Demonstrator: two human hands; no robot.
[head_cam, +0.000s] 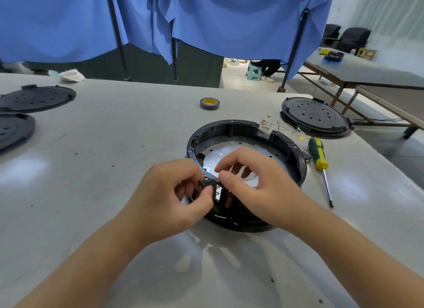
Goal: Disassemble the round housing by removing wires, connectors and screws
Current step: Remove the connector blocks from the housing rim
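1. Left hand: fingers curled, thumb and forefinger pinching a small black clip at the near rim of the housing.
2. Right hand: thumb tip pressed against the same clip from the right; the other fingers loosely bent, arched over the inside of the housing. Whether they hold anything, I cannot tell.
3. Housing: black round shell, open side up, on the table at centre, just ahead of both hands. Shiny metal plate inside; a red part shows at the near wall, between the hands.
4. Wires: loose thin bundle with brass terminals, on the table just behind the housing's far right rim.
5. Screwdriver: green and yellow handle, lying just right of the housing, tip toward the viewer.
6. Tape: dark roll, yellow core, well behind the housing.
7. Cover: black perforated disc, far right, beside the wires.
8. Two discs: black, at the left edge, well apart from the housing.
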